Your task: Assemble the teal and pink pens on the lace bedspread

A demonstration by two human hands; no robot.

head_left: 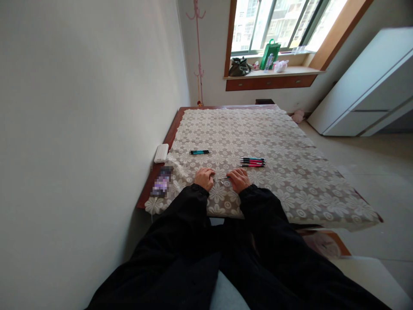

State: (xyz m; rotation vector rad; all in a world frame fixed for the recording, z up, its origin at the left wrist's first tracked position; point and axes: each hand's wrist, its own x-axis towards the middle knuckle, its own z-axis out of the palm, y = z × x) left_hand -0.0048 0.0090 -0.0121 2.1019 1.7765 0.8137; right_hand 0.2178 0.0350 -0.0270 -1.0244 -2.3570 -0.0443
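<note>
My right hand (238, 179) is closed on a thin pale rod (223, 177) that looks like a pen refill. The rod points left, toward my other hand, low over the lace tablecloth (232, 129). My left hand (204, 178) rests on the cloth with its fingers curled in; what they hold, if anything, is hidden. A small pale piece (221, 182) seems to lie between the hands, too small to name. Beyond my right hand, several pens (252, 160) with black, teal and red barrels lie side by side. Teal-and-black pens (200, 152) lie beyond my left hand.
At the table's left edge are a white box-shaped device (161, 153) and a blurred phone (162, 181) with a cable. A wall (97, 129) runs close along the left. A windowsill with bags (270, 55) and a white cabinet (364, 86) stand beyond the table.
</note>
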